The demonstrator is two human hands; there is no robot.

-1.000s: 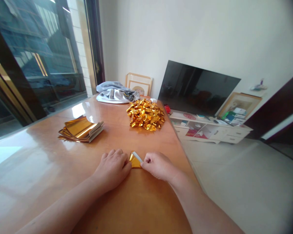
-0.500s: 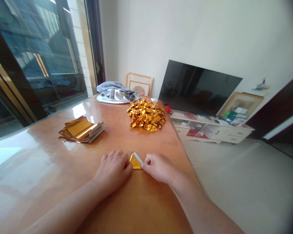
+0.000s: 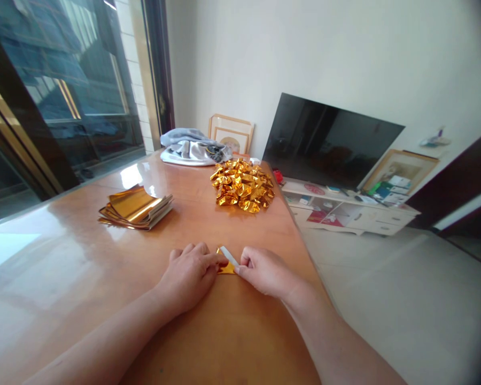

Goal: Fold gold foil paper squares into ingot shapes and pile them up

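A small folded piece of gold foil paper [image 3: 226, 269] lies on the table between my hands, with a pale strip of its underside turned up along the slanted right edge. My left hand [image 3: 191, 275] rests at its left side, index finger stretched across the foil and pressing it, thumb at the near edge. At the right corner, my right hand [image 3: 262, 271] pinches the foil between thumb and curled fingers. A heap of folded gold foil pieces [image 3: 243, 186] sits beyond my hands. To the left lies a stack of gold foil sheets [image 3: 136, 209].
The glossy wooden table [image 3: 208, 342] ends at a right edge close to my right forearm. Bundled grey cloth [image 3: 192, 149] lies at its far end. Beyond the right edge stand a white cabinet [image 3: 372, 218] and a television [image 3: 328, 141].
My left index finger has moved right, onto the foil, covering more of it. My right hand keeps its pinch at the corner. The view has shifted slightly.
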